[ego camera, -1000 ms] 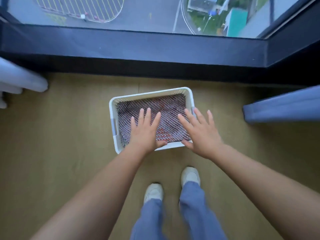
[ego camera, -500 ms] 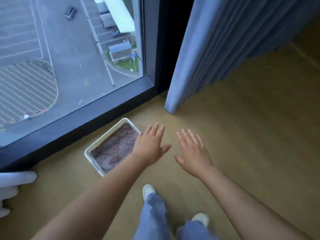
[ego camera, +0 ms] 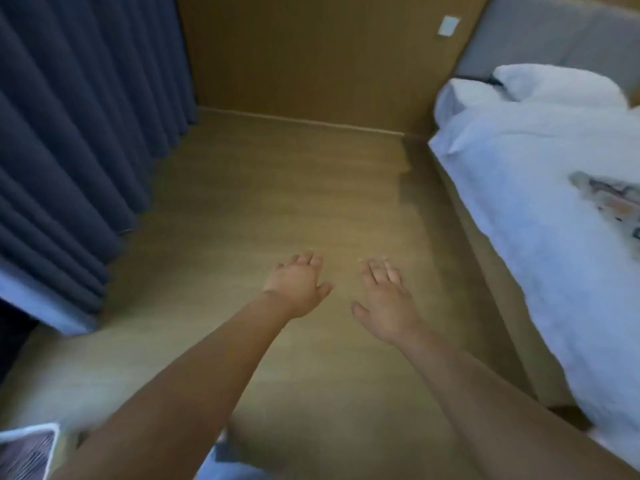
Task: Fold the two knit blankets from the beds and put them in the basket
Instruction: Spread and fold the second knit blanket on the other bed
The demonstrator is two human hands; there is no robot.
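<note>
Knit blanket, one of two: open mesh, grey-brown, lying flat in the basket. The basket is a white plastic bin on the floor near the curtain's hem, and only one corner shows. Judged: first blanket stowed, person between steps, second yet to fetch.

Floor: smooth wood-tone boards. Bed: along the floor's right edge, soft rumpled white duvet, plump pillow at the head. Curtain: heavy dark blue cloth in deep pleats, along the floor's left edge. On the duvet, inward from the bed's side edge, lies a flat patterned piece, grey with orange flecks and cut off by the frame; maybe the second blanket, cannot confirm.

Left hand and right hand: both empty, fingers loose, palms down over mid-floor, apart from each other.

Next, likely: reach over the bed's side edge and take that piece by two corners; knit sags and stretches, so lift evenly
</note>
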